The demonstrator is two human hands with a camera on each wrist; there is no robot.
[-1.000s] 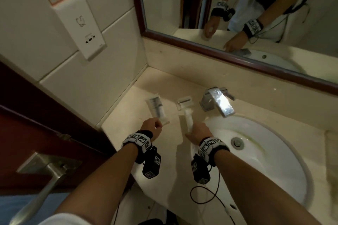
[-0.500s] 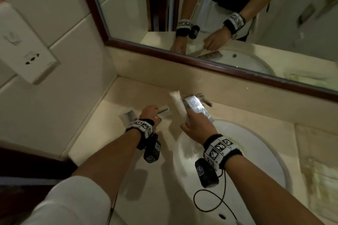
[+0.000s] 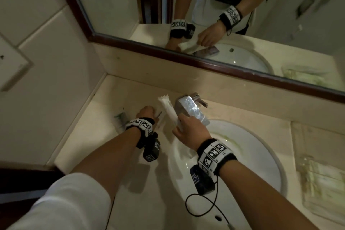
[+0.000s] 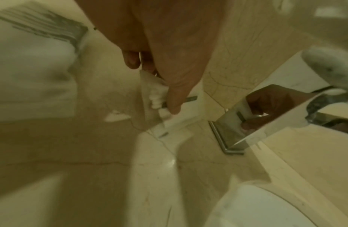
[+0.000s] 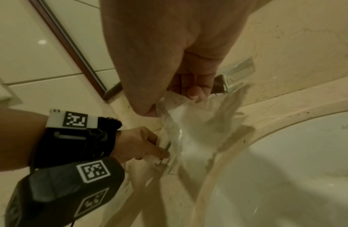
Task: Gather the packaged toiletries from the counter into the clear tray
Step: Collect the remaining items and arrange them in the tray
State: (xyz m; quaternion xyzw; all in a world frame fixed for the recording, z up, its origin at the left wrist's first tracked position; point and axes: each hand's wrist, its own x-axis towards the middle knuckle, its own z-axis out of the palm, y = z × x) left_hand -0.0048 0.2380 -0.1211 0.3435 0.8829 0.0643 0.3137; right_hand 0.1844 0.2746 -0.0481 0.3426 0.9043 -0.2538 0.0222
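Far left on the counter [image 3: 89, 147], a flat packet with grey stripes [image 3: 119, 119] lies untouched just beside the left wrist. The left hand [image 3: 146, 113] is down on the counter, thumb and fingers pinching a small clear sachet [image 4: 159, 98] that holds a white ridged item; the sachet touches the stone and is not yet lifted. Just right of it, the right hand [image 3: 190, 129] grips the lower end of a long white packet [image 3: 168, 107], clear of the counter and tilted up beside the tap [image 3: 192, 110].

Judgement: this is a pick-up step with both hands. The sachet is thin and slippery, so it wants a firm pinch on its edge before lifting. The long packet should be carried low and clear of the tap spout.

The clear tray [image 3: 321, 179] sits far right, beyond the basin [image 3: 242, 155], well apart from both hands; it is blurred and its contents cannot be read. The counter is pale veined stone, dimly lit. A mirror [image 3: 186, 5] in a dark frame runs along the back wall; tiled wall stands to the left.
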